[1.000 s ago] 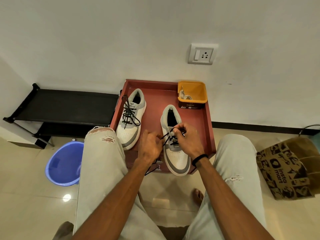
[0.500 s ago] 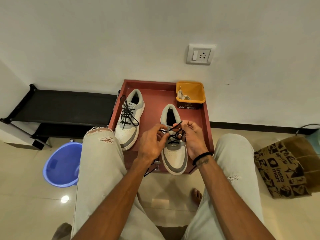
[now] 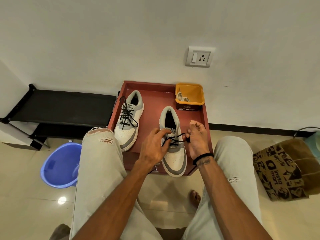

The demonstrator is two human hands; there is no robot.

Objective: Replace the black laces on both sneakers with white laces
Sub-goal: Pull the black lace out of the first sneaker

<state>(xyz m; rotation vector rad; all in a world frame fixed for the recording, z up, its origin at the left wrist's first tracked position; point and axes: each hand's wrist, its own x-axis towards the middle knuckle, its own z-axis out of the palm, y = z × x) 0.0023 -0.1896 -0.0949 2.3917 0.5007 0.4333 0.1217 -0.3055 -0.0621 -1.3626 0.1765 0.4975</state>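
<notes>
Unlacing the right sneaker on the red bench is the step in hand: the right hand has its grip pinched closed on the black lace, drawn out rightward, while the left hand pinches the lace at the eyelets. Next, pull it free row by row; the white laces wait in the far yellow tub.

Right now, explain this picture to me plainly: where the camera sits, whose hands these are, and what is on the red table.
The camera is worn on a seated person's head, looking down. The left hand steadies the right sneaker, while the right hand pinches its black lace and pulls it sideways. The other sneaker is fully laced in black. Both stand on a red table, beside a yellow tub holding white laces.
</notes>
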